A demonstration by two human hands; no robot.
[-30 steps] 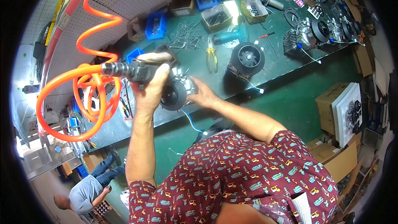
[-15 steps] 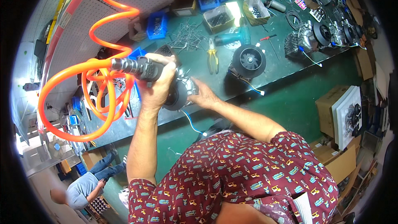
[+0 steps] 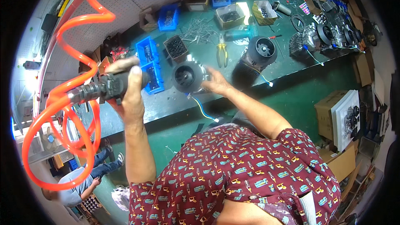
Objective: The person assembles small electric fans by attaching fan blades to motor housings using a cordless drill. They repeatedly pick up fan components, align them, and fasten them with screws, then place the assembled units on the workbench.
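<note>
Your left hand (image 3: 131,96) clasps a black air tool (image 3: 113,85) beside the blue bins (image 3: 150,63), lying crosswise, nose rightward, any lettering too blurred to read. Your right hand (image 3: 217,83) touches the motor (image 3: 187,76); its grip is unclear.

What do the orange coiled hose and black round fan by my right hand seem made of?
Orange coiled hose: probably plastic, glossy, with bright highlights along its curves. Black round fan: likely moulded plastic, fairly matte, evenly dark, though painted metal is possible.
</note>
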